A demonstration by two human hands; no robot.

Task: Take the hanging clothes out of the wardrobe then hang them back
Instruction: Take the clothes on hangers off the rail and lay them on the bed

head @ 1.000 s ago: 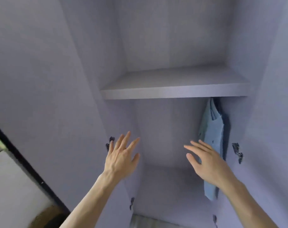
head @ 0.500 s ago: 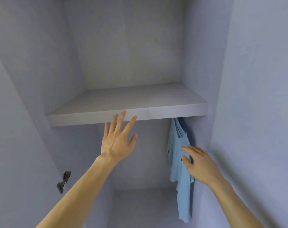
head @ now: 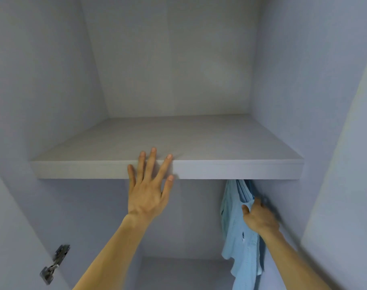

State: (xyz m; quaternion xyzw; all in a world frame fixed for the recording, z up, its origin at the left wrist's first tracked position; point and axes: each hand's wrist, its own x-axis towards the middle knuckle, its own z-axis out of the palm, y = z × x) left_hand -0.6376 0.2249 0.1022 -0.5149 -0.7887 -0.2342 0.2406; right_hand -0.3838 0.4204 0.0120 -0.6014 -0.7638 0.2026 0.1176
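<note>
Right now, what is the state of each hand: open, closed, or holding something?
Left hand: open, straight fingers touching the front edge of the shelf.
Right hand: holding the light blue garment, thumb in front, fingers behind it.
</note>
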